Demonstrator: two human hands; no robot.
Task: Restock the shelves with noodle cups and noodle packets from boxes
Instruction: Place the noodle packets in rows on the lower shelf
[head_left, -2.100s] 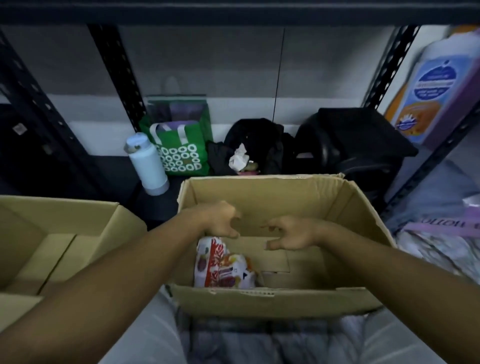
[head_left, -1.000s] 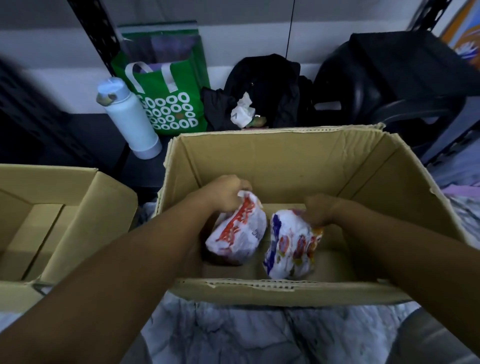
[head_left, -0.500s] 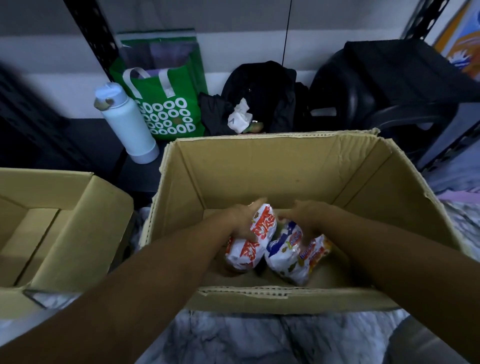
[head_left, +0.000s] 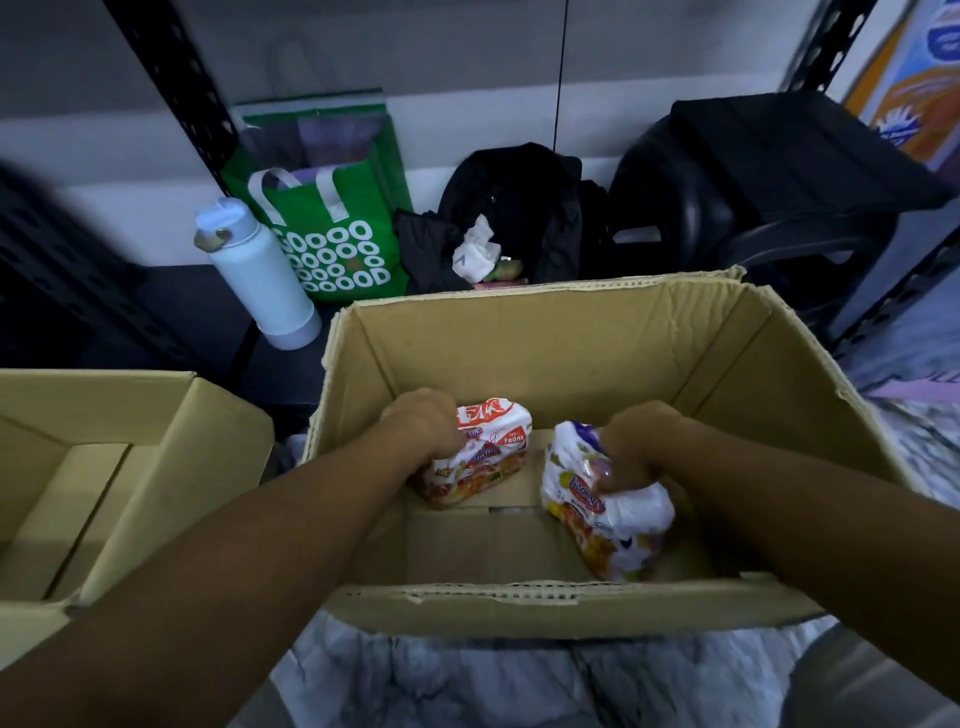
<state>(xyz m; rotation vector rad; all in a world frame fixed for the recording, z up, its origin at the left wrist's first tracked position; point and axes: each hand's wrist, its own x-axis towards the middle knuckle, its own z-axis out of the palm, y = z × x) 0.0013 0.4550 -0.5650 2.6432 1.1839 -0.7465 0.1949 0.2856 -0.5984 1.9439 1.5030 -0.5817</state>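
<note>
Red packet (head_left: 488, 457) is gripped by left hand (head_left: 423, 431), left in box (head_left: 545, 332) | purple packet (head_left: 613, 519) is gripped by right hand (head_left: 631, 447), right in box, long axis toward its near wall

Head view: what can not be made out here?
In the head view:
- Fingertips of the left hand: hidden behind the red-and-white noodle packet it grips.
- Purple-and-white noodle packet: top covered by the right hand gripping it.
- Brown cardboard box at left: cut by frame edge.
- Orange-and-blue printed pack: cut by right edge.
</note>
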